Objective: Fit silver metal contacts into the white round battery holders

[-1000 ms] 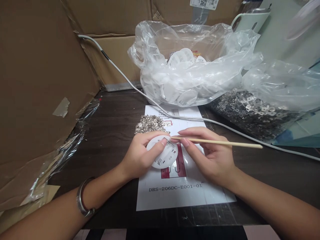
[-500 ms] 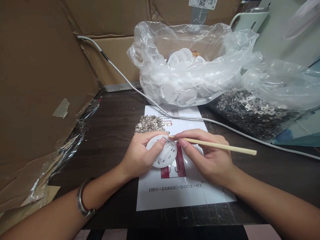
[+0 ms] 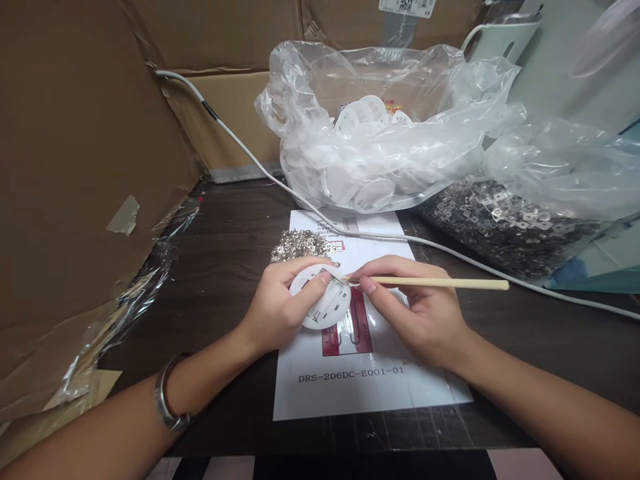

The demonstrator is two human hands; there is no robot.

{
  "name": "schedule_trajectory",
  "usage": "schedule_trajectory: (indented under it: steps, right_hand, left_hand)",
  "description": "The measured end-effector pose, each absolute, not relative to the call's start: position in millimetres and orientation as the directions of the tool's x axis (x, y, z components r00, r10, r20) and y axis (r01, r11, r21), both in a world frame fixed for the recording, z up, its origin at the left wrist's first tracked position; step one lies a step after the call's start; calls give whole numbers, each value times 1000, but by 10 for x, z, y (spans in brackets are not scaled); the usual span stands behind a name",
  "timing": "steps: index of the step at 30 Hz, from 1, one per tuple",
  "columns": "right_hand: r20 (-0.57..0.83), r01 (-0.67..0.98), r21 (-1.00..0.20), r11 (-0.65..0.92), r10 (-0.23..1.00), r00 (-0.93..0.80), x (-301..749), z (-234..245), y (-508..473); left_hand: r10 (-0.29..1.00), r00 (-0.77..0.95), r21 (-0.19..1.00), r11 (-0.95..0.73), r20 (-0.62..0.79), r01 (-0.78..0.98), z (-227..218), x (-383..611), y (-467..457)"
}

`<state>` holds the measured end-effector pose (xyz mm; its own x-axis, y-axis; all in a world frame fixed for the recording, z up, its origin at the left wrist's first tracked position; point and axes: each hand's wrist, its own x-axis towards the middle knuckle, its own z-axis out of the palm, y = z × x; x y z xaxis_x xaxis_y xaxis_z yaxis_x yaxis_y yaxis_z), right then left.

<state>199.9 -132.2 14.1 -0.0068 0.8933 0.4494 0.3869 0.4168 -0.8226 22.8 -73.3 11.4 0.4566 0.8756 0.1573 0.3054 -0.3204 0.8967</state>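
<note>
A white disc is gripped at its left edge by the left hand, thumb pressed across the slotted face, which is turned up toward the camera. A pale wooden stick is pinched near its left end between the thumb and fingers of the right hand; its long axis is laid almost level across the view, with the narrow tip pointed left at the disc's upper right edge and the blunt end pointed right, past the hand. Whether the disc is touched by the tip cannot be told. Both are held above a printed sheet marked "DRS-206DC-E001-01" on a dark table. Small metal pieces are heaped just beyond the left hand. Farther back, more discs are held in a clear plastic bag, and a grey cable is draped across the sheet's far part.
</note>
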Motion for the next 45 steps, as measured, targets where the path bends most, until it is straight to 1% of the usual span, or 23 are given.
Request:
schedule_trajectory:
  steps: [2,4,7,9,11,13,16,19,22,25,28,34,38,40,41,43,45]
  right_hand:
    - [443,379,-830,409,896,3,2007,133,-1323]
    - [418,328,-865,380,907,53,2022,120,-1329]
    - [331,222,-931,289,927,179,2056,104,-1330]
    - [284,214,-948,237,932,225,2080,103,-1319]
    - [237,222,-956,190,949,207,2095,109,-1300]
    - [174,176,-974,143,969,176,2095,120,-1282]
    - [48,-14,-999,50,990,130,2071,137,-1259]
    - [-107,-201,-975,-93,992,60,2048,148,-1235]
    - [-176,-310,-938,-156,984,36,2053,149,-1213]
    - [-189,-364,-919,-155,980,60,2069,148,-1205]
    - [-202,-348,-923,-162,976,81,2074,152,-1210]
    - [-213,-353,-920,-173,974,80,2061,153,-1211]
    - [-215,-353,-919,-174,973,79,2069,135,-1209]
    - [-172,-300,-944,-136,980,96,2072,128,-1216]
    - [-131,-248,-963,-101,985,110,2070,127,-1222]
    - [-23,-129,-992,-5,990,141,2057,129,-1236]
    - [68,-56,-995,78,985,161,2035,132,-1251]
  left_hand:
    - [882,444,908,-309,162,283,118,250,-731]
    - [892,421,924,-288,163,253,138,300,-735]
    - [910,389,950,-235,142,204,201,422,-743]
    - [920,372,966,-199,126,165,247,515,-739]
    - [933,339,977,-171,119,127,276,595,-732]
    - [944,310,984,-146,108,102,276,644,-730]
    - [947,309,990,-114,82,88,229,635,-751]
    - [937,345,996,-69,45,59,162,560,-785]
    - [914,404,1000,-30,28,-3,114,490,-806]
    - [903,430,1000,-7,7,-3,93,465,-816]
    - [895,445,1000,11,-20,25,86,465,-821]
    - [897,439,999,46,-49,18,69,460,-820]
    - [902,430,999,41,-37,-1,69,465,-822]
    - [902,431,999,36,-22,-24,76,474,-826]
    - [903,429,999,29,-11,-34,79,479,-829]
    - [909,417,999,1,17,-42,83,485,-836]
    - [919,390,998,-43,53,-34,83,485,-841]
